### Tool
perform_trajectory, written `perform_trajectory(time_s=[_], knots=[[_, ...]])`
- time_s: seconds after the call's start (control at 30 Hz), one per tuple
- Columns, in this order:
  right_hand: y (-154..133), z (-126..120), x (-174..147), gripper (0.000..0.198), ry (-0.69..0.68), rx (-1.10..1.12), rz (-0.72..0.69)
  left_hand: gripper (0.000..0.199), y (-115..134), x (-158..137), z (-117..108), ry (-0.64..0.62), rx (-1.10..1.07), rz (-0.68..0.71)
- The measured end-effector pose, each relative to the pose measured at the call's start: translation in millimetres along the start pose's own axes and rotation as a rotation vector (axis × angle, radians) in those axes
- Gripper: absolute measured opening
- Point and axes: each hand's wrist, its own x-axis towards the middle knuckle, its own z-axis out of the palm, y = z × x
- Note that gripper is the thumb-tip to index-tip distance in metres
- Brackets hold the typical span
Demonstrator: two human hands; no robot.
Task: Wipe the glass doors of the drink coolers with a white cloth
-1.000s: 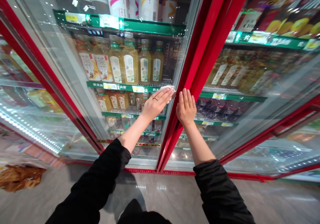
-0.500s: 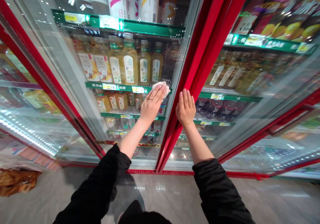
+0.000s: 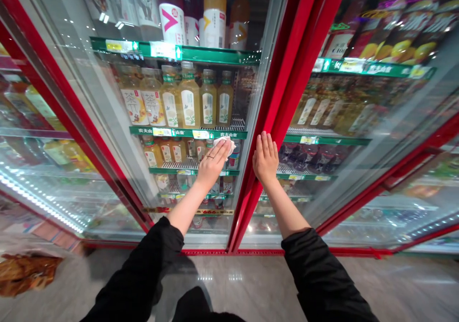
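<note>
My left hand (image 3: 211, 165) presses a crumpled white cloth (image 3: 229, 146) against the glass door (image 3: 201, 181) of a drinks fridge. Its fingers lie over the cloth, and a ring shows on one of them. Behind the glass there, bottles stand on shelves with green price strips. My right hand (image 3: 266, 158) rests flat on the red door frame (image 3: 283, 87), fingers straight and holding nothing. The frame stands upright between the two glass doors.
Yellow-drink bottles (image 3: 189, 103) and larger bottles (image 3: 214, 23) fill the shelves inside. Another red-framed door (image 3: 405, 169) is at the right. Grey tiled floor (image 3: 229, 283) lies below, with a brown glossy bundle (image 3: 27, 272) at the far left.
My left hand has slid a little down and left across the glass with the cloth. My right hand stays on the red frame. The view has tilted slightly upward.
</note>
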Motion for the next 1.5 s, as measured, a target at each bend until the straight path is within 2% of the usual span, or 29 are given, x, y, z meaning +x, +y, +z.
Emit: perform_trajectory(time_s=[0.1, 0.17, 0.3, 0.43, 0.53, 0.67, 0.8, 0.87, 0.93, 1.03, 1.13, 1.27, 1.43, 1.5], knots=[[-22.6, -4.5, -4.4, 0.068, -0.003, 0.015, 0.053, 0.089, -10.7, 4.9, -3.0, -0.050, -0.016, 0.119], [-40.9, -7.0, -7.6, 0.072, -0.035, 0.030, 0.044, 0.088, -18.3, 8.1, -6.6, -0.027, 0.003, 0.091], [-75.2, -3.8, -9.7, 0.075, -0.114, 0.087, 0.003, 0.084, -20.0, -2.5, -10.6, 0.069, 0.066, -0.065], [-97.1, 10.8, -7.2, 0.077, -0.130, 0.129, 0.024, 0.086, -23.4, -8.8, -9.7, 0.023, 0.038, 0.040], [-104.5, 21.4, -7.4, 0.077, -0.106, 0.112, 0.082, 0.084, -38.5, -4.0, -16.4, -0.007, 0.011, 0.053], [-108.8, 29.4, -9.9, 0.077, -0.064, 0.092, 0.108, 0.081, -49.8, -13.9, -26.5, 0.062, 0.033, -0.085], [-112.9, 33.4, -10.2, 0.079, -0.065, 0.096, 0.144, 0.079, -40.4, -26.3, -22.3, 0.050, 0.031, 0.061], [-114.0, 33.0, -9.5, 0.082, -0.066, 0.106, 0.154, 0.079, -40.0, -23.0, -19.7, -0.006, 0.002, 0.147], [-114.0, 30.3, -9.0, 0.084, -0.066, 0.106, 0.142, 0.079, -45.5, -16.8, -20.7, -0.070, -0.024, 0.175], [-114.3, 22.9, -10.9, 0.085, -0.067, 0.090, 0.116, 0.082, -56.3, -15.3, -27.9, -0.078, -0.034, 0.085], [-117.1, 15.5, -16.8, 0.081, -0.075, 0.055, 0.104, 0.082, -58.5, -29.3, -34.3, -0.043, -0.011, -0.042], [-123.5, 12.0, -23.8, 0.081, -0.101, 0.041, 0.071, 0.078, -54.0, -46.4, -35.4, -0.089, 0.049, -0.067], [-137.6, 19.8, -16.7, 0.082, -0.142, 0.068, 0.053, 0.073, -68.7, -25.2, -40.7, -0.115, 0.058, 0.102], [-146.3, 23.6, -11.3, 0.083, -0.147, 0.082, 0.038, 0.074, -78.6, -14.2, -46.8, -0.130, 0.057, 0.080]])
